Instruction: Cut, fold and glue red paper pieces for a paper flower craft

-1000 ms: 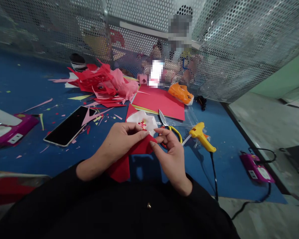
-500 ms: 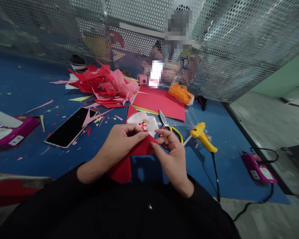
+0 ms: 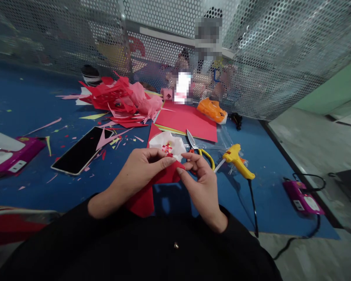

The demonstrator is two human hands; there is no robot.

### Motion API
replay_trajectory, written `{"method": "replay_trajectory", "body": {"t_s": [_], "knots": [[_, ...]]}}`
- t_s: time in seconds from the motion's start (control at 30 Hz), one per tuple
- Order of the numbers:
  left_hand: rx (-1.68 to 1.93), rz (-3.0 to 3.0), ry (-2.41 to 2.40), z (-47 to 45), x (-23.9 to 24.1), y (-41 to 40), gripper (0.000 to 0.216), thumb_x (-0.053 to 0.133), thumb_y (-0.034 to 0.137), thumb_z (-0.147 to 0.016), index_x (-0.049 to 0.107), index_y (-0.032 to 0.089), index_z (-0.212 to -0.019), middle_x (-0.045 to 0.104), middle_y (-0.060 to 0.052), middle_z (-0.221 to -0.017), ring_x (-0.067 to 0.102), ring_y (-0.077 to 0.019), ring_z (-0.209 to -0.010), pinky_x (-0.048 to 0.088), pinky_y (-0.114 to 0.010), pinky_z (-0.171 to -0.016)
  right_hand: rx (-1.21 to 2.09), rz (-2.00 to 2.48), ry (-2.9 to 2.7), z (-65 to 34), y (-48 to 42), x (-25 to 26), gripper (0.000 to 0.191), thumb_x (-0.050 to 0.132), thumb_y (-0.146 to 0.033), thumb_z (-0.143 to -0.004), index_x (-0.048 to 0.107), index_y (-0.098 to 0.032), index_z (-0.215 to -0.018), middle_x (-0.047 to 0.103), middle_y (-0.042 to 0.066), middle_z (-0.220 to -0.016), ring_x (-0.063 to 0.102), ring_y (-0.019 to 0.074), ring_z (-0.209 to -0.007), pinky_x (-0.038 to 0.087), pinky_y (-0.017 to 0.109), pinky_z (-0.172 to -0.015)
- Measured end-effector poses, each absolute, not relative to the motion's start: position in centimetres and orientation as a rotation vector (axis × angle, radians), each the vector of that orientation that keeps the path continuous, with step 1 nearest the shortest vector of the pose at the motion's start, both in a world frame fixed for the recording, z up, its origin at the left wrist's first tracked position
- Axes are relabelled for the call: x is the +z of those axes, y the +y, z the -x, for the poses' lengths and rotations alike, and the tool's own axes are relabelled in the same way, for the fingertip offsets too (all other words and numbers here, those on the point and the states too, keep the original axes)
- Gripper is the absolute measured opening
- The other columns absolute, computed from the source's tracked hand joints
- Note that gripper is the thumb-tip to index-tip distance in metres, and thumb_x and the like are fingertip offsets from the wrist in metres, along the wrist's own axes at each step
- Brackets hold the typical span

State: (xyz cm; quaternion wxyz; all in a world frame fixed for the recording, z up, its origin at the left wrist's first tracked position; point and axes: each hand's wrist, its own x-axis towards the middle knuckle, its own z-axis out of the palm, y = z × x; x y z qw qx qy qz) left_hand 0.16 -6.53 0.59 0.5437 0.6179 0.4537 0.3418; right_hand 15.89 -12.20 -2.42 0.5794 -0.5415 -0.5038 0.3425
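Between my hands is a piece of red paper (image 3: 170, 174), folded along its upper edge. My left hand (image 3: 142, 168) pinches its top left part between thumb and fingers. On the opposite side, my right hand (image 3: 201, 177) grips its right corner with thumb and fingertips. Just beyond the fingers lies a crumpled white tissue (image 3: 175, 145) with small red and yellow paper bits on it. More red paper (image 3: 142, 201) shows under my left wrist. Scissors (image 3: 206, 154) with yellow and orange handles lie just past my right hand, and a yellow glue gun (image 3: 239, 160) is to their right.
A black-screened phone (image 3: 82, 151) lies left among paper scraps. Behind it is a heap of red and pink paper (image 3: 119, 99). Red sheets (image 3: 190, 119) are stacked ahead, near an orange packet (image 3: 213, 110). Purple power strips (image 3: 302, 197) sit at both sides. A perforated metal screen (image 3: 163, 35) stands behind.
Both hands keep their hold on the red paper with hardly any movement. The view has shifted very slightly.
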Motion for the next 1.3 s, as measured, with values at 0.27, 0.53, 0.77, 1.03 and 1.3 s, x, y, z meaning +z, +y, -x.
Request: {"method": "replay_trajectory", "body": {"t_s": [0.27,0.53,0.77,1.03,1.3], "knots": [[0.782,-1.472,1.068,0.4,0.5,-6.6,0.028,0.071,0.046,-0.082,0.074,0.02,-0.074,0.071,0.0,-0.07,0.058,-0.014,-0.064,0.045,-0.024,-0.06,0.793,1.285,-1.172,-15.9,-12.2,-2.4,0.025,0.068,-0.024,-0.082,0.064,-0.023,-0.106,0.06,-0.007,-0.069,0.062,0.0128,-0.067,0.053,0.03,-0.071],[0.64,-1.484,1.055,1.0,-0.3,-6.6,0.024,0.072,0.041,-0.079,0.072,0.018,-0.079,0.075,-0.004,-0.072,0.067,-0.0178,-0.062,0.05,-0.027,-0.057,0.59,1.347,-1.336,-17.7,-12.4,-1.9,0.028,0.069,-0.028,-0.086,0.062,-0.024,-0.113,0.073,-0.001,-0.084,0.071,0.0179,-0.082,0.054,0.036,-0.082],[0.586,-1.43,1.322,1.8,0.5,-6.5,0.033,0.073,0.05,-0.079,0.067,0.02,-0.091,0.07,0.0,-0.053,0.061,-0.0151,-0.043,0.041,-0.02,-0.04,-0.572,2.143,-1.523,-27.8,-12.7,-0.2,0.039,0.058,-0.027,-0.086,0.064,-0.009,-0.12,0.07,0.021,-0.119,0.065,0.0356,-0.109,0.045,0.051,-0.093],[0.57,-1.418,1.244,1.1,1.2,-7.1,0.027,0.068,0.045,-0.085,0.065,0.019,-0.093,0.069,0.0,-0.053,0.058,-0.0119,-0.042,0.042,-0.018,-0.041,-0.4,2.503,-1.778,-31.9,-12.6,-2.7,0.034,0.05,-0.025,-0.085,0.069,-0.015,-0.111,0.073,0.014,-0.111,0.067,0.0308,-0.101,0.042,0.044,-0.09],[0.587,-1.426,1.188,1.1,1.2,-7.3,0.021,0.067,0.04,-0.087,0.066,0.019,-0.091,0.069,0.001,-0.053,0.056,-0.01,-0.042,0.04,-0.019,-0.043,-0.373,2.588,-1.864,-32.0,-12.0,-2.9,0.037,0.053,-0.025,-0.084,0.065,-0.013,-0.116,0.07,0.017,-0.108,0.064,0.0328,-0.097,0.039,0.04,-0.074]]}}
